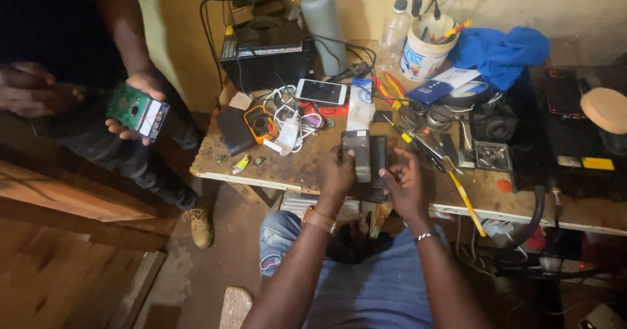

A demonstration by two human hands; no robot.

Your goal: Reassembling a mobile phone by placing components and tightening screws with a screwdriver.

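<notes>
My left hand [336, 172] grips the left side of a dark phone [357, 152] that stands tilted on the front of the worn wooden workbench [287, 169]. My right hand [403, 182] rests beside it on the right, its fingers touching a black flat part [379, 156] that lies against the phone. Both hands sit close together over the bench's front edge, above my knees in blue jeans.
A white phone [321, 92], an orange multimeter [260, 122], a black wallet [235, 130], cables, a black box [268, 53], a grey flask [322, 16], a tub of tools [422, 51], a blue cloth [499, 51] and a yellow-handled screwdriver [465, 198] crowd the bench. Another person at left holds a green circuit board [137, 110].
</notes>
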